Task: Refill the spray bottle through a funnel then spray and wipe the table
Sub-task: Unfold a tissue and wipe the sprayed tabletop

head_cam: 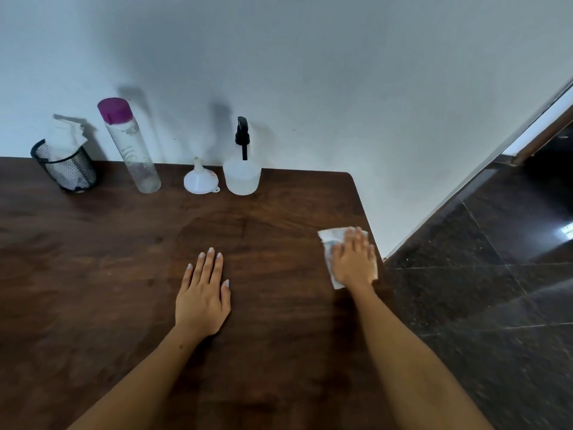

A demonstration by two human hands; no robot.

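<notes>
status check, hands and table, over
Left hand flat on table. Right hand pressing tissue near right edge. Spray bottle and funnel parked at back, nothing blocking.

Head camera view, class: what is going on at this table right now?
A person is wiping a dark wooden table. The right hand presses flat on a white tissue near the table's right edge, while the left hand rests flat on the wood. Along the wall stand the spray bottle with its black nozzle on, the funnel upside down beside it, a purple-capped bottle and a mesh cup of tissues.
</notes>
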